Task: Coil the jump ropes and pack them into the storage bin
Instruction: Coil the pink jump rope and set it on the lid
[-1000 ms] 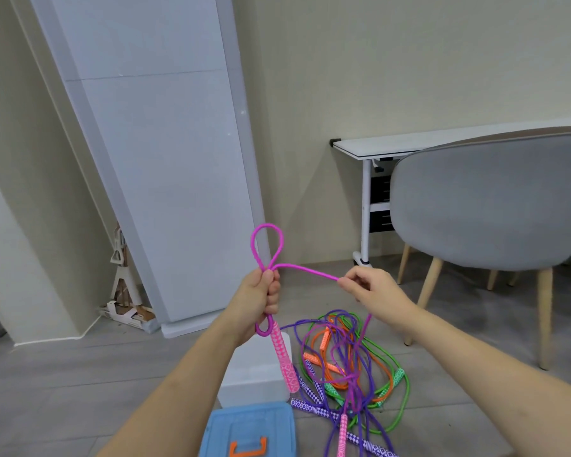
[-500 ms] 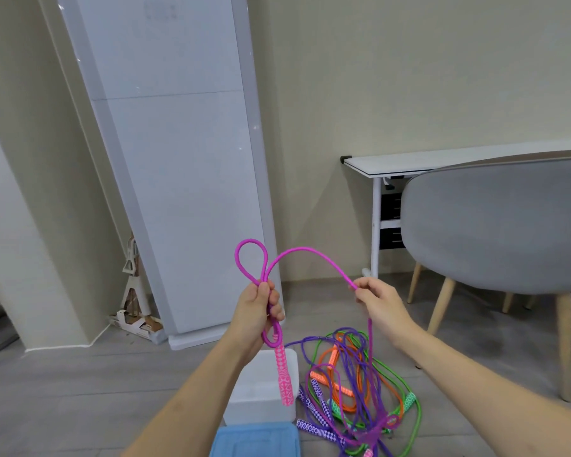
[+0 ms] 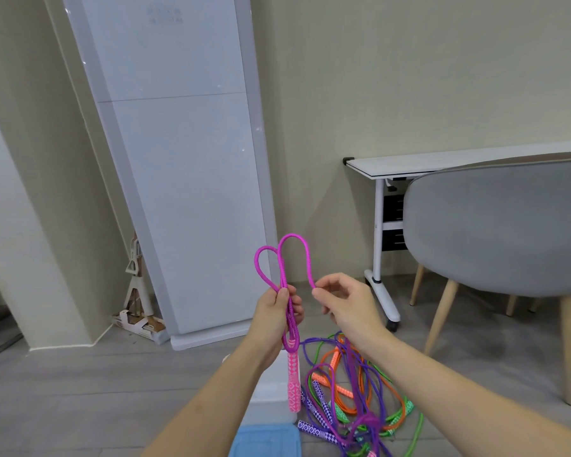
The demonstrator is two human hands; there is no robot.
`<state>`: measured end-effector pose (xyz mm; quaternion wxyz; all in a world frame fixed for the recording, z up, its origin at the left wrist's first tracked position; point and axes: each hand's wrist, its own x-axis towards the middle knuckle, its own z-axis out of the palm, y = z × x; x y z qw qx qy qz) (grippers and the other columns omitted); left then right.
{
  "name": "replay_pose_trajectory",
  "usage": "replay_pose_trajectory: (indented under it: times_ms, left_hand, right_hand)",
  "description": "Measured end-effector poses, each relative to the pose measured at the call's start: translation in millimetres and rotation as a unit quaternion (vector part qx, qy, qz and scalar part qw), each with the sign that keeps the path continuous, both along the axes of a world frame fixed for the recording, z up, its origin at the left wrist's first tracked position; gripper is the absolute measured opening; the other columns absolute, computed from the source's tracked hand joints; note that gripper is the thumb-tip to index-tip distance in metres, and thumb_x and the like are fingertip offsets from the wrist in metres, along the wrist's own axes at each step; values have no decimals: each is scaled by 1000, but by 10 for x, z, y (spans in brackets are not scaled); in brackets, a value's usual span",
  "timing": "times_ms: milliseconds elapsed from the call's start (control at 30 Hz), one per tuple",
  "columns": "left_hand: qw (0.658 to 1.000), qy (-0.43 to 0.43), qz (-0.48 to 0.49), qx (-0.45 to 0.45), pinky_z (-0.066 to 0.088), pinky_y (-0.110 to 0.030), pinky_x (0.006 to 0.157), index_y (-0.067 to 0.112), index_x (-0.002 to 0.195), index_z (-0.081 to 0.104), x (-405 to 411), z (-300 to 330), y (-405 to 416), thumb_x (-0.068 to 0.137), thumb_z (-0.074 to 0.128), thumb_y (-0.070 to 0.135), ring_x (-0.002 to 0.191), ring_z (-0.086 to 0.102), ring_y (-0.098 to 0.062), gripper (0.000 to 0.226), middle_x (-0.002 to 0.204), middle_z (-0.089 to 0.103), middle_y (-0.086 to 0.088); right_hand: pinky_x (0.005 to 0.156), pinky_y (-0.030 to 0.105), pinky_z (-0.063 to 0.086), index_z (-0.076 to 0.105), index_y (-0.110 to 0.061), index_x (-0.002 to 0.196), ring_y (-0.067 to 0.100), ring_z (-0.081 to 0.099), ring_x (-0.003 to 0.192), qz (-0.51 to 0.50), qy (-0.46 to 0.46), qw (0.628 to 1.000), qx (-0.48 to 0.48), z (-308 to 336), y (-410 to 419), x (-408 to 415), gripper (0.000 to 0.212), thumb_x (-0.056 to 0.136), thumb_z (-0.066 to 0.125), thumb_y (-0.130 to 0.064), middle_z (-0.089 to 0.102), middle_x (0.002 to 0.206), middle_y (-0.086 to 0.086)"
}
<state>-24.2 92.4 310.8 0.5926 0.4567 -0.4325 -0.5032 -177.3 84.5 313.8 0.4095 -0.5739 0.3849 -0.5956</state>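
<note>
My left hand (image 3: 277, 311) is closed around a magenta jump rope (image 3: 305, 255), pinching two upright loops above the fist. The rope's pink patterned handle (image 3: 294, 385) hangs below that hand. My right hand (image 3: 343, 303) pinches the same rope at the right end of the second loop, a short way from the left hand. The rest of the magenta cord drops behind my right wrist into a tangle of purple, orange and green jump ropes (image 3: 353, 390) on the floor. A blue storage bin lid (image 3: 264, 441) shows at the bottom edge, beside a white box (image 3: 267, 394).
A tall white panel (image 3: 178, 159) leans against the wall at left, with a small stand (image 3: 136, 291) beside it. A grey chair (image 3: 498, 225) on wooden legs and a white desk (image 3: 442, 164) stand at right. Grey wood floor lies all around.
My right hand has carried the rope in toward the left hand, so the long arc has become a second upright loop. The view has tilted up slightly.
</note>
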Motion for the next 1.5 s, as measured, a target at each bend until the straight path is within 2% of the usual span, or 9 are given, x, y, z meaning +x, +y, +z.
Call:
replay_pose_trajectory:
  times_ms: [233,367,467,833,967,1100,1233,1367,1500]
  left_hand:
    - [1000,-11,-19,-20,58,-44,91,-2,114,64,-68,-46,-23,108,44,15,91,67,-30,28,100,71,-25]
    - [999,-17,-31,-20,55,-49,99,3,114,67,-73,-86,-55,108,42,16,110,68,-38,29,107,74,-21]
    - [999,-17,-36,-21,54,-48,100,6,115,67,-67,-97,-71,109,39,18,112,66,-37,31,109,74,-19]
    - [999,-3,-33,-17,58,-34,90,0,116,62,-142,-79,-55,110,34,18,105,71,-26,34,107,74,-19]
    - [999,46,-10,-7,56,-41,88,0,109,60,-91,-10,-117,110,32,19,96,67,-29,33,100,68,-19]
    - [989,144,3,-17,53,-43,90,5,104,55,55,91,-134,110,32,17,93,69,-25,27,99,71,-13]
    - [978,208,3,7,54,-38,78,9,98,55,213,80,-140,110,32,19,76,67,-22,28,83,65,-6]
    - [945,326,3,17,51,-32,61,13,90,50,369,117,-205,111,29,23,49,42,-14,31,62,44,2]
    - [935,352,5,32,21,-18,34,15,85,48,452,158,-215,110,29,25,37,25,-6,33,55,35,7]
  right_hand:
    - [65,21,50,79,-15,87,6,63,64,-14,78,996,-51,-33,18,116,11,87,75,-5,73,76,2]
    - [72,29,55,81,-21,90,13,66,75,-46,125,988,-74,-89,-42,167,14,87,76,-8,71,85,-2]
    - [70,22,52,81,-19,90,11,69,76,-50,112,990,-65,-107,-51,178,13,89,74,-8,72,87,-1]
    - [66,13,44,82,-16,93,1,60,65,-54,169,980,-89,-137,-82,184,14,89,75,-6,65,83,-6]
    - [65,18,47,79,-22,97,9,56,64,-26,186,977,-101,-140,-92,133,16,90,73,-9,67,86,-1]
    - [62,19,46,68,-17,88,8,58,63,35,193,980,-38,-185,-85,-31,17,88,65,0,69,76,-1]
    - [61,19,43,66,-10,85,8,59,59,43,213,976,10,-236,-154,-282,20,84,53,6,68,65,4]
    - [52,25,37,64,-10,77,13,47,51,48,241,969,36,-297,-214,-473,19,86,51,0,57,54,1]
    - [46,19,27,64,-5,71,8,36,47,43,237,968,65,-304,-231,-643,28,91,46,3,45,51,-2]
